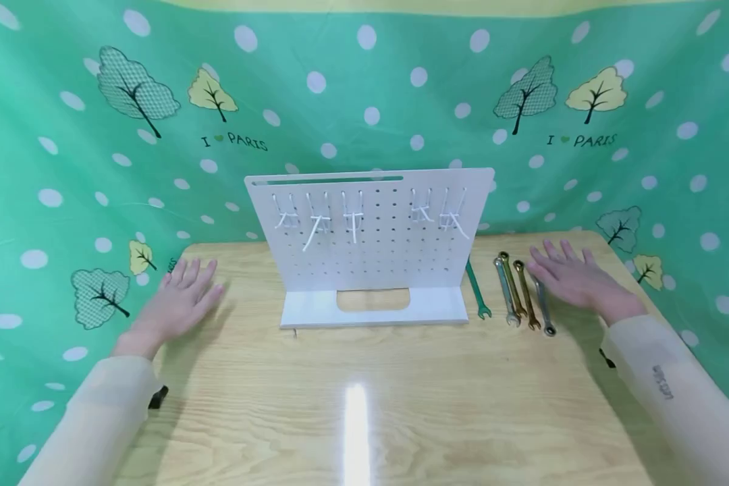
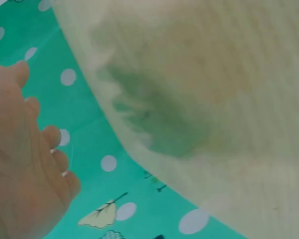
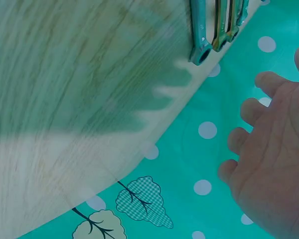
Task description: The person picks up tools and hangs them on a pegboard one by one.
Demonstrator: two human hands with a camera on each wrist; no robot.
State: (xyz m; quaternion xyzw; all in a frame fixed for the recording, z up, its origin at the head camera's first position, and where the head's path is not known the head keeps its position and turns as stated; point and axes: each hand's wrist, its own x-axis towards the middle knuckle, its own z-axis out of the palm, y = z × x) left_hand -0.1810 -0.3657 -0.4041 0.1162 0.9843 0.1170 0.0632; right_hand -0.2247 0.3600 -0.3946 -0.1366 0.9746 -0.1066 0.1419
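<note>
My left hand [image 1: 179, 300] hovers with spread fingers over the left edge of the wooden table, holding nothing. On the other side, my right hand [image 1: 574, 278] is held out flat above the table's right part, its fingers extended beside several wrenches. A silver wrench [image 1: 543, 307] lies closest to it, partly covered by the hand in the head view. To its left are a bronze wrench [image 1: 527, 295], a gold wrench [image 1: 513, 285] and a grey-blue wrench [image 1: 507, 292]. A green wrench [image 1: 478, 289] lies by the pegboard's right side, its upper end hidden.
A white pegboard [image 1: 373, 263] stands upright at the table's back middle. White hooks [image 1: 319, 223] are fixed on its left part, with two more hooks [image 1: 452, 214] on the right. Behind hangs a green dotted cloth [image 1: 364, 74], which also flanks the wooden table [image 1: 267, 405].
</note>
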